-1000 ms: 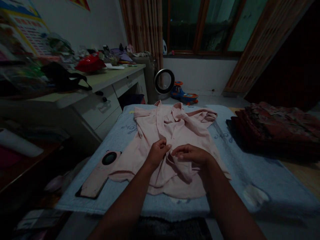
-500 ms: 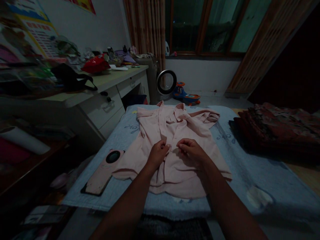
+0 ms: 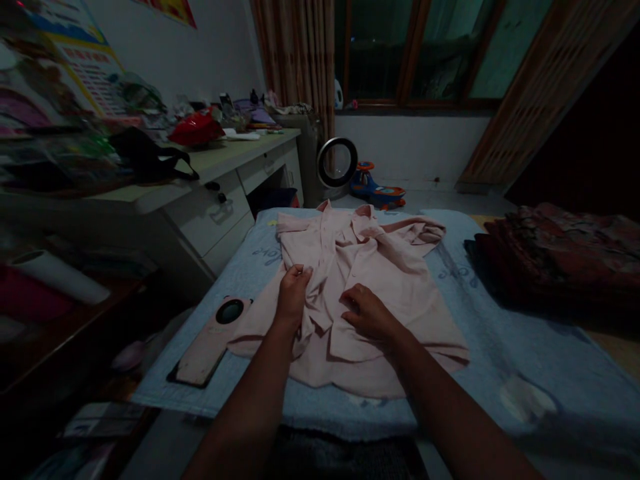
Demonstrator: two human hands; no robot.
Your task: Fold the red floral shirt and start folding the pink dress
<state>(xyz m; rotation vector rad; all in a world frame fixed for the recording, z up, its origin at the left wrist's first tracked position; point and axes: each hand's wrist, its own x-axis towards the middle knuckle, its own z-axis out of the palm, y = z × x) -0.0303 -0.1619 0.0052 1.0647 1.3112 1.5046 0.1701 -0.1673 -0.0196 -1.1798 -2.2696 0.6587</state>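
Note:
A pink button-up shirt point(image 3: 400, 267) lies spread on a blue blanket, its collar toward the far side and its front parted. My left hand point(image 3: 293, 293) pinches the left front panel, and the cloth is bunched and creased beside its fingers. Over the right front panel is my right hand point(image 3: 367, 312), with bent fingers and a gap between thumb and forefinger. Nothing shows in that gap. Whether its fingertips touch the cloth is hard to tell. Small buttons dot the right panel's edge.
The blue blanket point(image 3: 505, 347) covers the work surface. A phone in a pink case point(image 3: 205, 350) lies left of the shirt. Folded dark red fabric point(image 3: 575, 260) is stacked at the right. A cluttered desk point(image 3: 210, 160) stands at the left, and a toy ride-on car point(image 3: 375, 190) is behind.
My left hand has moved left, drawing the left front panel away from the right one, so the front gapes wider. My right hand has shifted slightly left and down, its thumb and forefinger parting.

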